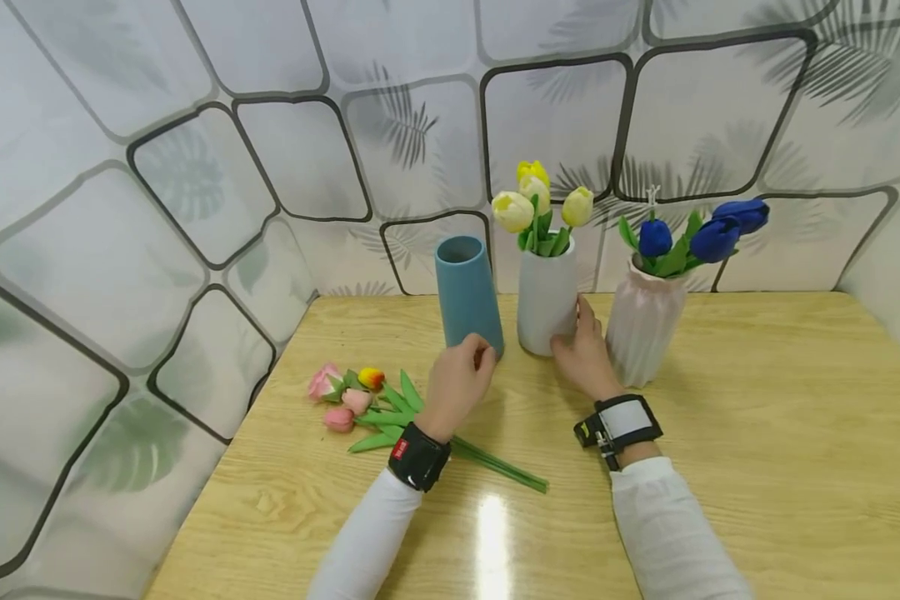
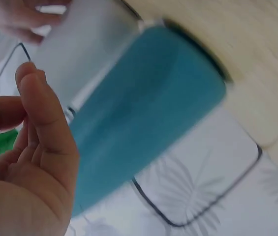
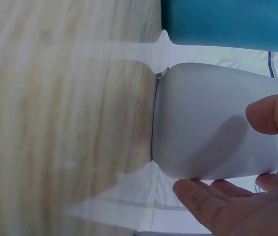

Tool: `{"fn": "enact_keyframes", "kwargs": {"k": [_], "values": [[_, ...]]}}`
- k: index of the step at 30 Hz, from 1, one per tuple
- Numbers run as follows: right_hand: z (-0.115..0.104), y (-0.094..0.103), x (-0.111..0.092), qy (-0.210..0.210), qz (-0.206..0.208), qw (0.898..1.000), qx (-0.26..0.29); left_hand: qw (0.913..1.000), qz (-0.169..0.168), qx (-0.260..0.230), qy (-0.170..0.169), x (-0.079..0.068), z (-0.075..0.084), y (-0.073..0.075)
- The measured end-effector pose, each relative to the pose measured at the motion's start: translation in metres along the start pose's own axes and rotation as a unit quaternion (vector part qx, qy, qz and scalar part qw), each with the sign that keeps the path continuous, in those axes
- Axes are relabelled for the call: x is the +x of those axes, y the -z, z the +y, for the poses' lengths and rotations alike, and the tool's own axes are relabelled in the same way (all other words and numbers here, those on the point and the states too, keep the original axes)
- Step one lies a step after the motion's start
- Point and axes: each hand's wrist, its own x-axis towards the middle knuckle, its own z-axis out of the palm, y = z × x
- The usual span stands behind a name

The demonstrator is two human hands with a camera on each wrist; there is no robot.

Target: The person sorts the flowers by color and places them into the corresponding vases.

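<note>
The white vase (image 1: 546,296) stands upright with yellow and cream tulips (image 1: 534,200) in it. Along its right side lie the extended fingers of my right hand (image 1: 588,358), fingertips right at the wall. In the right wrist view, my thumb (image 3: 271,114) is over the vase's front and casts a shadow there. My left hand (image 1: 457,383) is in front of the teal vase (image 1: 467,292), its fingers loosely bent and nothing showing between them. No flowers show in that teal vase's mouth.
Right of my right hand, a pale pink ribbed vase (image 1: 645,325) holds blue tulips (image 1: 716,237). Pink, red-yellow and rose-like flowers (image 1: 339,419) with green stems (image 1: 498,465) lie on the wooden table (image 1: 780,467), partly under my left wrist. A patterned covering (image 1: 420,167) rises behind.
</note>
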Motion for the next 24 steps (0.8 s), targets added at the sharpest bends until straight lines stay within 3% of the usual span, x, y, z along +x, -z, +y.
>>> {"fn": "enact_keyframes", "kwargs": {"k": [5,12,18,24], "values": [[-0.002,-0.003,0.000,-0.012,-0.023,1.000,-0.015,0.9997,-0.005,0.013,0.021,-0.008,-0.020,0.027],[0.000,-0.001,-0.004,-0.040,-0.043,0.996,-0.070,0.9972,-0.065,0.019,0.032,-0.014,-0.033,0.056],[-0.006,0.004,-0.010,-0.022,-0.053,0.992,-0.110,0.9969,-0.057,0.020,0.050,-0.012,-0.037,0.071],[-0.008,0.008,-0.012,-0.021,-0.054,0.991,-0.120,0.9955,-0.055,0.009,0.077,-0.011,-0.042,0.076]]}}
